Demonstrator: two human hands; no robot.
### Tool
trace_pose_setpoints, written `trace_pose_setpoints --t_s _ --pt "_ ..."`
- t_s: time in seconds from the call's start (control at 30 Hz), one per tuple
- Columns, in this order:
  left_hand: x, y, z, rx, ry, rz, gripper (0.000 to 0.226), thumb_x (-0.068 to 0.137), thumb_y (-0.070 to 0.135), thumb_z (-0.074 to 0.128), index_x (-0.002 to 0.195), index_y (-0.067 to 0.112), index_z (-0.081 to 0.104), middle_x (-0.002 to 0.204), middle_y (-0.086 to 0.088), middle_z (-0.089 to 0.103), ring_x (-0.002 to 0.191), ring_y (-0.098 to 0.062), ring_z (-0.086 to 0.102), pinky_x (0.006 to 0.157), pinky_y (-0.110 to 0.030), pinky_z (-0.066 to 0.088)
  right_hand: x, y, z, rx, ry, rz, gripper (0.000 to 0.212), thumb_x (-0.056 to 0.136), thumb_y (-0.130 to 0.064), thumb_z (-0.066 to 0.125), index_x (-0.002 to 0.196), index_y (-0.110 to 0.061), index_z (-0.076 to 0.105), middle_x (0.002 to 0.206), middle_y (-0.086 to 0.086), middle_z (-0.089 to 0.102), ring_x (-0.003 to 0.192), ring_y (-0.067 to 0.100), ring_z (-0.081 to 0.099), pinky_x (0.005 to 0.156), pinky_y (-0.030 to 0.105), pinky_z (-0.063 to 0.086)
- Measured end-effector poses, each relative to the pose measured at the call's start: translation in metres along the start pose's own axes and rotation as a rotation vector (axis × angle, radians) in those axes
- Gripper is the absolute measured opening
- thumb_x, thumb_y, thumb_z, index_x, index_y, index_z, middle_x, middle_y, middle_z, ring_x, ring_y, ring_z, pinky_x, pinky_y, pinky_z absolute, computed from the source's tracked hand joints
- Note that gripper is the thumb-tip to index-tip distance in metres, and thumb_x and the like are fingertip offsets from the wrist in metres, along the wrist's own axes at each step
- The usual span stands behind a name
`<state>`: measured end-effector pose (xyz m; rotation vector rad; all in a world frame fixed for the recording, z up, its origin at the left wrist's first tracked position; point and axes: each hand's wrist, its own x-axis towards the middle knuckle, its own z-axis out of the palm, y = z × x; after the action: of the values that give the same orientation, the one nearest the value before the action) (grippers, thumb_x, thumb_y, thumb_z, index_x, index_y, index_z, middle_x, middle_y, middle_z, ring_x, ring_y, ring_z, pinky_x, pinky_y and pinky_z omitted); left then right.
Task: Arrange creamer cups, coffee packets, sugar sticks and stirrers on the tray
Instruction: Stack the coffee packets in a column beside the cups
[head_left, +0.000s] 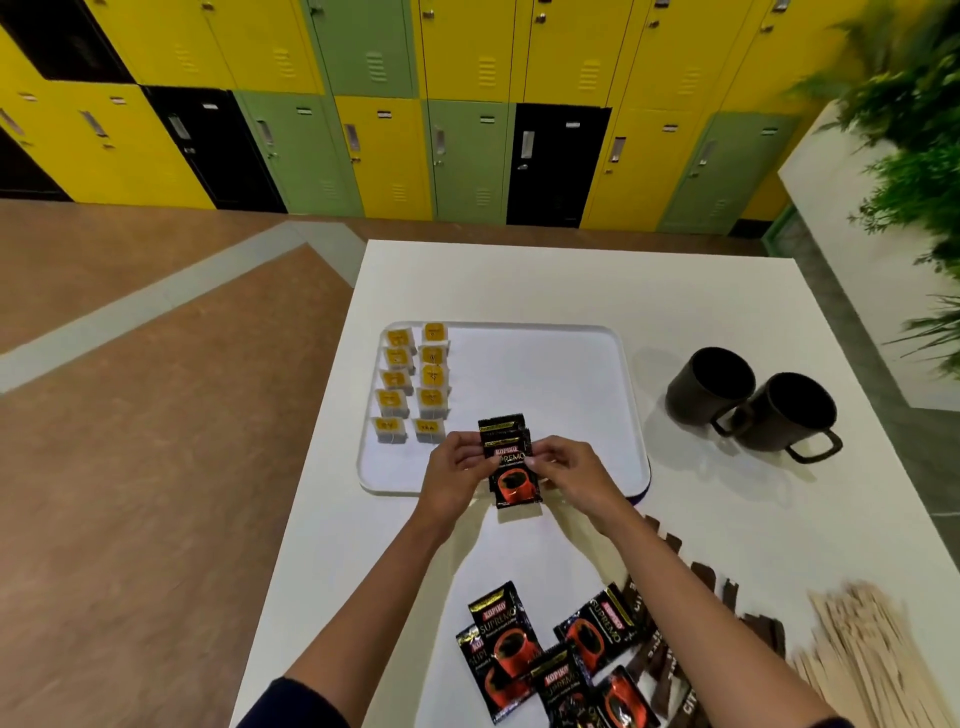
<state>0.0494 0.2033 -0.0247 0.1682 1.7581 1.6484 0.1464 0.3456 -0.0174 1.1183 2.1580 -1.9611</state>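
Both the left hand (457, 465) and right hand (563, 465) pinch a fanned stack of Kopiko coffee packets (511, 467) over the white tray's (631, 415) near edge at frame centre, where slick sachets could slide askew on release.

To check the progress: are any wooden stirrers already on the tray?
No, the wooden stirrers lie in a heap on the table, off the white tray.

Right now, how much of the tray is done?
Done: two rows of yellow-topped pieces sit along the left side of the tray. In hand: the left hand and right hand hold a few coffee packets over its near edge. Left to do: loose packets, sugar sticks and stirrers on the table.
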Motion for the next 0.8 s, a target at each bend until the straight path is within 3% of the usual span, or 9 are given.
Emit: trace_pose_setpoints --t_s 0.17,0.27,0.37,0.53,0.67,0.8 --pt "0.0 -0.012 -0.006 0.28 0.103 0.129 0.032 0.083 0.017 0.07 0.11 0.01 0.054 0.097 -0.001 0.064 0.09 -0.011 0.061 0.073 -0.012 0.05 0.035 -0.017 0.001 0.026 0.104 0.01 0.014 0.087 -0.008 0.064 0.101 -0.006 0.066 0.091 0.009 0.066 0.077 0.014 0.062 0.059 0.015 0.048" --pt "-0.003 -0.022 -0.013 0.452 0.037 0.263 0.02 0.084 0.019 0.069 0.1 0.014 0.058 0.091 0.002 0.064 0.085 -0.009 0.059 0.072 -0.011 0.046 0.062 -0.031 0.002 0.028 0.174 0.017 0.014 0.087 -0.008 0.065 0.1 -0.008 0.066 0.09 0.007 0.065 0.082 0.018 0.062 0.066 0.021 0.049" --pt "-0.002 -0.027 -0.02 0.663 -0.078 0.308 0.012 0.085 0.026 0.067 0.091 0.015 0.065 0.088 0.003 0.061 0.086 -0.01 0.053 0.074 -0.019 0.041 0.088 -0.045 0.01 0.055 0.231 0.037 0.02 0.086 -0.003 0.065 0.105 0.0 0.066 0.092 0.01 0.063 0.075 0.016 0.061 0.056 0.016 0.049" --pt "0.001 -0.025 -0.026 0.803 -0.192 0.341 0.014 0.086 0.028 0.065 0.093 0.017 0.069 0.091 0.004 0.058 0.092 -0.01 0.049 0.079 -0.023 0.041 0.125 -0.053 0.027 0.017 0.33 0.088 0.024 0.082 -0.005 0.068 0.105 -0.001 0.067 0.106 0.015 0.068 0.093 0.024 0.064 0.092 0.038 0.053" --pt "0.006 -0.025 -0.028 0.8 -0.198 0.325 0.013 0.085 0.026 0.065 0.093 0.018 0.071 0.091 0.004 0.058 0.092 -0.01 0.049 0.079 -0.022 0.041 0.139 -0.06 0.037 -0.025 0.391 0.099 0.024 0.081 -0.006 0.068 0.105 -0.004 0.069 0.114 0.013 0.068 0.107 0.026 0.063 0.096 0.039 0.05" --pt "0.008 -0.022 -0.03 0.783 -0.223 0.298 0.014 0.083 0.028 0.067 0.092 0.019 0.072 0.089 0.004 0.059 0.089 -0.009 0.049 0.077 -0.024 0.043 0.145 -0.065 0.038 -0.031 0.438 0.102 0.022 0.08 -0.004 0.068 0.102 -0.004 0.071 0.111 0.013 0.068 0.104 0.026 0.064 0.091 0.035 0.052"
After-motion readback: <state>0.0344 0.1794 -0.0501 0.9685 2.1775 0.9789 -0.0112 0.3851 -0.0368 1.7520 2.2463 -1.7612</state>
